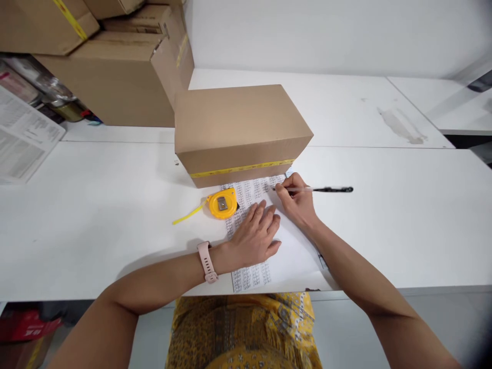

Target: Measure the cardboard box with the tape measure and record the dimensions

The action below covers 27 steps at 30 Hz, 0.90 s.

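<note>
A pen (pixel 332 189) with a black end is gripped in my right hand (pixel 298 205), its tip at the upper part of a sheet of paper (pixel 295 251). Columns of handwriting cover the left and top of the sheet. My left hand (pixel 257 236) lies flat on the paper, fingers spread, a pink-banded watch (pixel 207 262) on its wrist. Just left of my left hand's fingertips sits a yellow tape measure (pixel 223 204) with a yellow strap. A closed cardboard box (pixel 242 123) with yellow tape stands beyond the paper, at its top edge.
More cardboard boxes (pixel 111 77) are stacked at the back left, beside assorted packed items (pixel 42 82). A printed white carton or sheet (pixel 23 136) is at the far left. The white table (pixel 96 215) ends just in front of my body. A grey stain (pixel 402 125) marks its right rear.
</note>
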Tool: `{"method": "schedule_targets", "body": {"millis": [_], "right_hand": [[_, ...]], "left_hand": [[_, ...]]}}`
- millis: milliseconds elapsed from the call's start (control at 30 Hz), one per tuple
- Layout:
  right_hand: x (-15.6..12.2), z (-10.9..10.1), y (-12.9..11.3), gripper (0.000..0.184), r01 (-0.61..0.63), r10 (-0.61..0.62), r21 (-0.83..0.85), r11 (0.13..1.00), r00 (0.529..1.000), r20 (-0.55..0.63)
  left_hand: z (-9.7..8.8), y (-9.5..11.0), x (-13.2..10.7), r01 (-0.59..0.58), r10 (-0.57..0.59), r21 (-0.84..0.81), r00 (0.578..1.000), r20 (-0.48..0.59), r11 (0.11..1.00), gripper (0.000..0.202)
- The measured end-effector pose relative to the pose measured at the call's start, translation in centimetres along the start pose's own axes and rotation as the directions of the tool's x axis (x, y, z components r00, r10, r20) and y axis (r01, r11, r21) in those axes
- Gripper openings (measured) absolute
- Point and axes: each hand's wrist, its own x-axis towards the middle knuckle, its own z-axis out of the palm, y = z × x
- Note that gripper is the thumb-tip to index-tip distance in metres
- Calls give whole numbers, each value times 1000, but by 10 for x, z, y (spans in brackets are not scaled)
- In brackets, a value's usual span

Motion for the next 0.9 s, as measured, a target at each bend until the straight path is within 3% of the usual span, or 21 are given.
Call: {"method": "schedule_targets", "body": {"millis": [100, 167, 267, 400, 567, 633, 700, 800, 900], "right_hand": [[3, -27, 2, 9, 259, -213, -249, 933, 957, 199], [4, -41, 4, 16, 411, -300, -371, 833, 898, 323], [4, -49, 10, 36, 520, -336, -478, 708, 843, 419], [5, -44, 16, 40, 593, -397, -515, 619, 802, 446], [6, -38, 18, 41, 580, -518, -518, 629, 809, 278], [6, -37, 17, 39, 540, -541, -504, 674, 825, 161], [5, -36, 15, 38, 507, -561, -475, 719, 827, 35], [5, -35, 13, 34, 467, -552, -403, 787, 825, -122], [4, -35, 8, 25, 408, -464, -265, 874, 863, -199]], "left_hand": [[-1, -1, 0, -1, 1, -9, 1000, -1, 1000, 58], [0, -1, -1, -3, 3, -10, 1000, -6, 1000, 57], [3, -1, -3, -3, 3, -3, 1000, -21, 1000, 57], [8, -1, -4, 1, 3, 27, 993, -118, 1000, 53], [-8, -8, -1, 22, 23, 110, 921, -388, 994, 25], [-21, -15, -4, 150, -78, 117, 879, -470, 982, 17], [-33, -23, -11, 342, -253, 92, 826, -503, 935, 17], [-39, -37, -27, 583, -523, 23, 745, -415, 812, 41], [-38, -47, -40, 689, -688, -93, 688, -232, 719, 61]]}}
